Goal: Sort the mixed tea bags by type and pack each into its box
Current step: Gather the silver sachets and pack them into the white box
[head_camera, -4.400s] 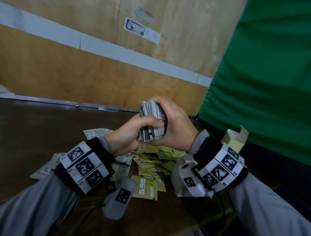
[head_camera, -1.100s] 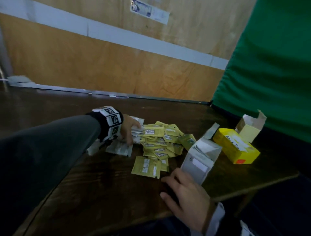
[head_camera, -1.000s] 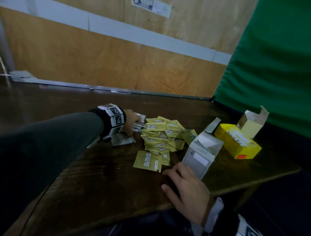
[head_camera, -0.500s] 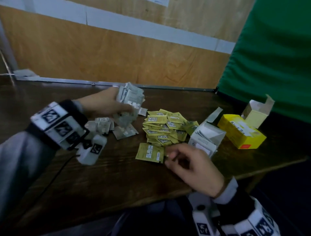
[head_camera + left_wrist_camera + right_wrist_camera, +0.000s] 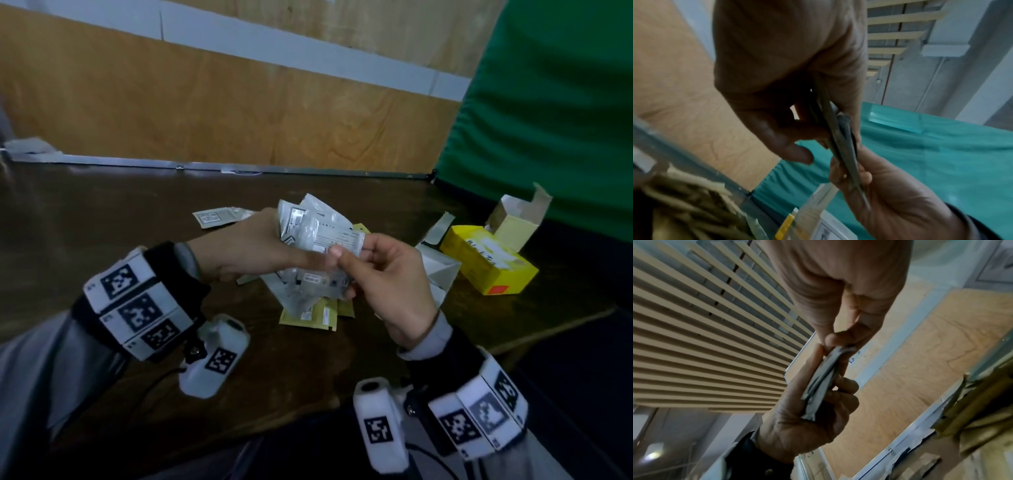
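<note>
My left hand grips a loose bunch of grey tea bags above the table, and my right hand pinches the same bunch from the right between thumb and fingers. In the left wrist view the grey tea bags show edge-on between both hands. In the right wrist view my right hand nips the top of the grey tea bags. Yellow tea bags lie in a pile under the hands. An open white box stands behind my right hand, and an open yellow box further right.
One grey tea bag lies alone on the dark wooden table at the back left. A plywood wall runs along the table's far edge. A green cloth hangs at the right, close behind the yellow box.
My left hand has carried the grey bunch rightward to the middle, over the yellow pile. My right hand has lifted off the table and taken hold of the bunch.
</note>
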{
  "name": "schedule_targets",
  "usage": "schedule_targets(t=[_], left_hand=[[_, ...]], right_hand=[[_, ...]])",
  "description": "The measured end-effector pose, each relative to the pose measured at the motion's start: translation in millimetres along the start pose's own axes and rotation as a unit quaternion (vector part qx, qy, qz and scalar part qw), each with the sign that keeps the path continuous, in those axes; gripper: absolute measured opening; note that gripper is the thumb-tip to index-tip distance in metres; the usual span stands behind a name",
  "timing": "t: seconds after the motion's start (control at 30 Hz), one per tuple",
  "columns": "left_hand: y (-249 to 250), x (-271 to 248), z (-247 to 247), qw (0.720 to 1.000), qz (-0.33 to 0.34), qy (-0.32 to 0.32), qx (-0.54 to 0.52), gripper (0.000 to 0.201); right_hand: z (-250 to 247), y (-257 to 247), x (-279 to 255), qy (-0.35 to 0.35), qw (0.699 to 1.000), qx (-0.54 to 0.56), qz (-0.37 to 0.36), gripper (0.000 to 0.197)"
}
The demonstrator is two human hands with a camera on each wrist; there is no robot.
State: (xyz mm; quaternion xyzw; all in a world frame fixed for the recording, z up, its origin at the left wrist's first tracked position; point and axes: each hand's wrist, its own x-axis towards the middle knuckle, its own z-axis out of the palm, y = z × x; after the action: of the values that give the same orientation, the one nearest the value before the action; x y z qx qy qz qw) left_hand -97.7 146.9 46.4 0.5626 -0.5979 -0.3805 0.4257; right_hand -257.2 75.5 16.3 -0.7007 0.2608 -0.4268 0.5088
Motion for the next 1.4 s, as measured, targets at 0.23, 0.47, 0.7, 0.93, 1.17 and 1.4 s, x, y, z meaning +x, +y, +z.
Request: schedule_targets(t=[0.23, 0.47, 0.7, 0.93, 1.17, 1.4], left_hand=[[-6, 10, -2, 0.985, -0.028, 0.109, -0.133, 0.038], [-4, 11, -20, 0.977, -0.022, 0.163, -0.138, 0.012], [-4, 13, -30, 0.938, -0.081, 0.073, -0.329, 0.015], [-6, 18, -28, 0.897, -0.069, 0.112, -0.422, 0.026], [-12, 22, -21, 0.889, -0.050, 0.159, -0.427, 0.033], [-9, 19, -18, 0.903, -0.069, 0.110, -0.410, 0.034]], right_hand=[[2, -3, 24, 0.043, 0.992, -0.109, -0.047, 0.029], [29, -34, 32, -0.152, 0.868, -0.437, -0.179, 0.142], [36, -35, 57, -0.166, 0.882, -0.387, -0.211, 0.100], [24, -33, 56, -0.078, 0.897, -0.389, -0.196, 0.108], [31, -24, 57, -0.040, 0.973, -0.213, -0.077, 0.040], [35, -21, 56, -0.089, 0.910, -0.333, -0.231, 0.074]])
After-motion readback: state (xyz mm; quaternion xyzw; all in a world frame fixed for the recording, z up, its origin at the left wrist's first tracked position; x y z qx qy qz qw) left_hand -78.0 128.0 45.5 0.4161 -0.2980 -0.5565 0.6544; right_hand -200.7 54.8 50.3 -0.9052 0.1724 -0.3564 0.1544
